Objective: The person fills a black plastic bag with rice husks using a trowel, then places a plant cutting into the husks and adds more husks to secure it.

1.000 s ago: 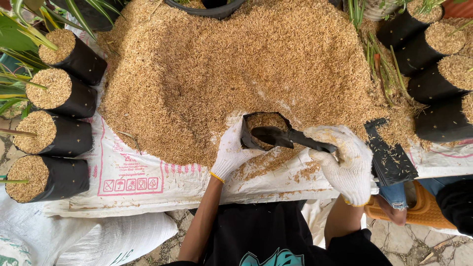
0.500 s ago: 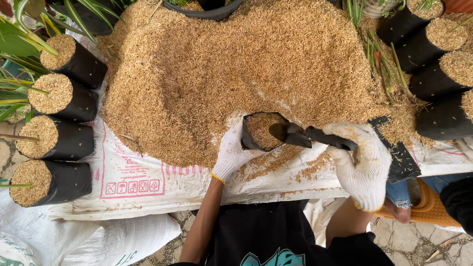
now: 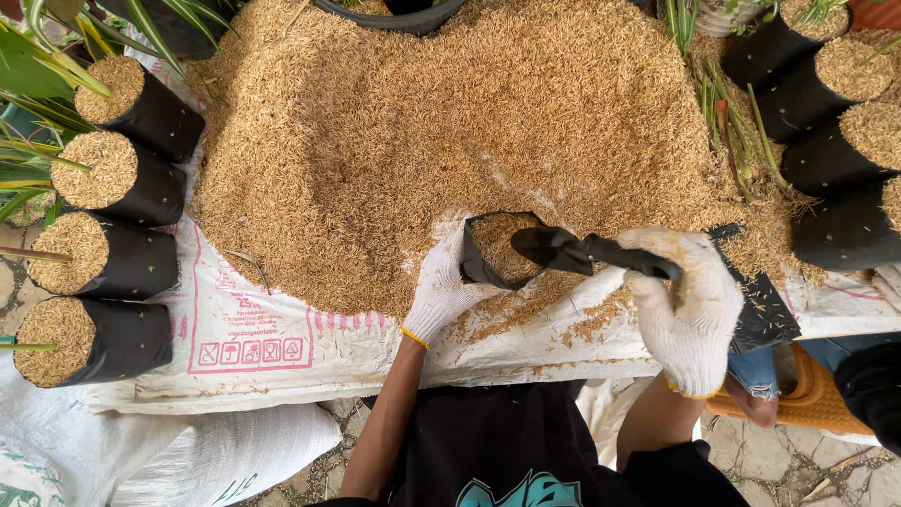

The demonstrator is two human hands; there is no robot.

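Right white-gloved hand is swinging the black trowel over the small black grow bag, fingers clamped round its handle, left white-gloved hand pinching the rim; a slack mouth risks spilling husk.

A black tub is cut off by the top edge, only its near rim showing; the black bag lies half sunk behind the left hand, its base hidden; the trowel handle vanishes inside the right hand; another person's jeans and orange sandal run out at the right edge; sacks at lower left are cropped.
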